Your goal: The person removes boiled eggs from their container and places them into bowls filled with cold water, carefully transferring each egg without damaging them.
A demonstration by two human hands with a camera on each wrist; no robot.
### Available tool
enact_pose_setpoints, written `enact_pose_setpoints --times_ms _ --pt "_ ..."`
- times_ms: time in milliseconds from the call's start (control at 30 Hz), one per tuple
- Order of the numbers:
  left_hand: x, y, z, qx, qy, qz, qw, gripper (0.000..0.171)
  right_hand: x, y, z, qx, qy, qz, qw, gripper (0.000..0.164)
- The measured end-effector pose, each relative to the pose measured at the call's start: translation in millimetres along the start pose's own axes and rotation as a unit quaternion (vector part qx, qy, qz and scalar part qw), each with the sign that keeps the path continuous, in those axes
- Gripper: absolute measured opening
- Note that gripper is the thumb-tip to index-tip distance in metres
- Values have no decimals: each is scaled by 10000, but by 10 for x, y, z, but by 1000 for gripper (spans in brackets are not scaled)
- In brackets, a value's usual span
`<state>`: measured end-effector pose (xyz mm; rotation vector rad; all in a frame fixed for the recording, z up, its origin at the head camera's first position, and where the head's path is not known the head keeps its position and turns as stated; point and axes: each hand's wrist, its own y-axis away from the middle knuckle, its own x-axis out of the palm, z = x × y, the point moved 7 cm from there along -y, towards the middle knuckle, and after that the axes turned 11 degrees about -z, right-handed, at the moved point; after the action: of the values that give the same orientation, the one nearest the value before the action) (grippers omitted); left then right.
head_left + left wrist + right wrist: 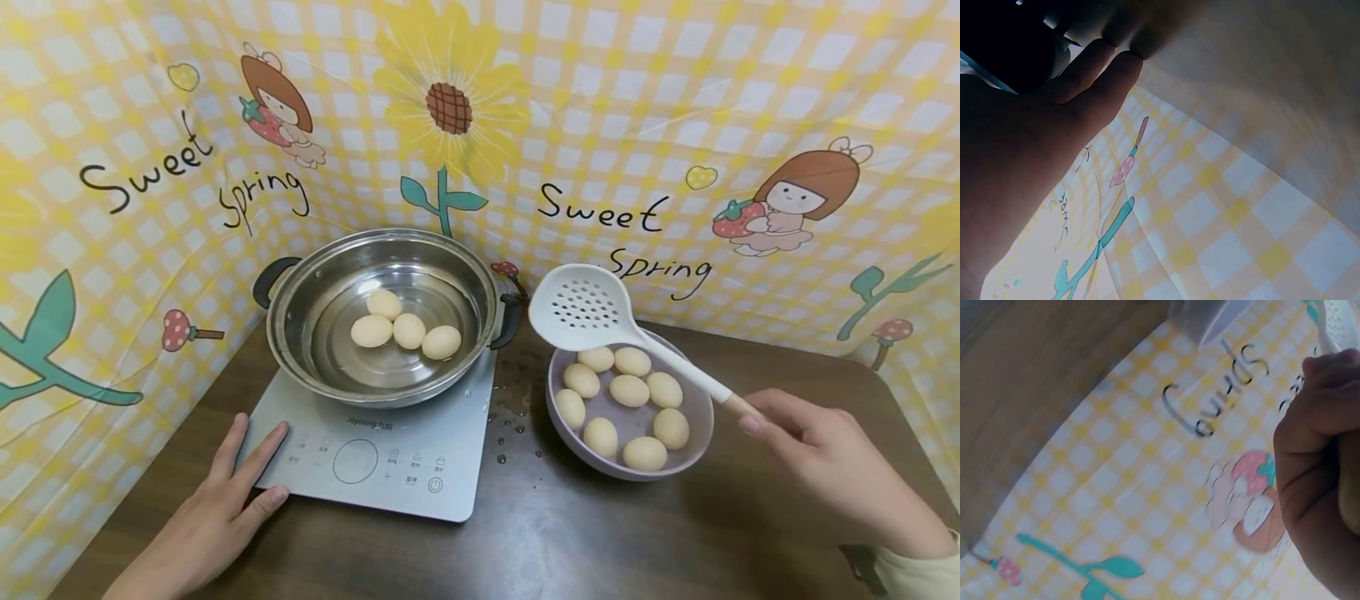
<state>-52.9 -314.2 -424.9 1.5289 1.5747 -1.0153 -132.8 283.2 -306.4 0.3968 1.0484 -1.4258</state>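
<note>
My right hand [832,454] grips the wooden handle of a white slotted ladle [581,308]. The ladle's bowl hangs over the back rim of a purple-grey bowl [705,437] holding several pale eggs [645,454], and nothing lies in it. A steel pot [281,354] with black handles sits on a white induction cooker [315,492]. Several eggs [408,331] rest in clear water inside the pot. My left hand [213,508] lies at the cooker's left front corner, fingers spread and fairly straight; the left wrist view shows this hand [1066,119] dark against the cloth.
Water drops [502,458] dot the brown table [555,542] between cooker and bowl. A yellow checked cloth [585,100] with flowers and lettering stands as a wall behind and to the left, close to the pot and the bowl.
</note>
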Motion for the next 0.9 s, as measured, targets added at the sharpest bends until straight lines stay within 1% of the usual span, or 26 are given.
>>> enact_pose_setpoints --times_ms 133,233,333,533,633,767,900 --pt "-4 7 11 -2 14 -17 10000 74 93 -147 249 -587 71 -202 9980 22" --pt "-2 5 19 8 13 -23 10000 74 148 -266 453 -1043 122 -356 9938 25" --pt "1 2 24 12 15 -23 10000 74 199 -394 645 -1400 225 -515 9886 26" --pt "12 -3 16 18 47 -31 10000 74 325 -606 957 -2173 568 -782 9713 31" --pt "12 0 4 37 73 -44 10000 74 398 -657 1049 -2412 640 -807 9650 32" --pt "6 4 7 42 72 -48 10000 74 512 -690 1123 -2627 683 -772 9594 33" --pt "1 12 25 2 51 -66 10000 74 641 -713 1170 -2675 622 -598 9597 32"
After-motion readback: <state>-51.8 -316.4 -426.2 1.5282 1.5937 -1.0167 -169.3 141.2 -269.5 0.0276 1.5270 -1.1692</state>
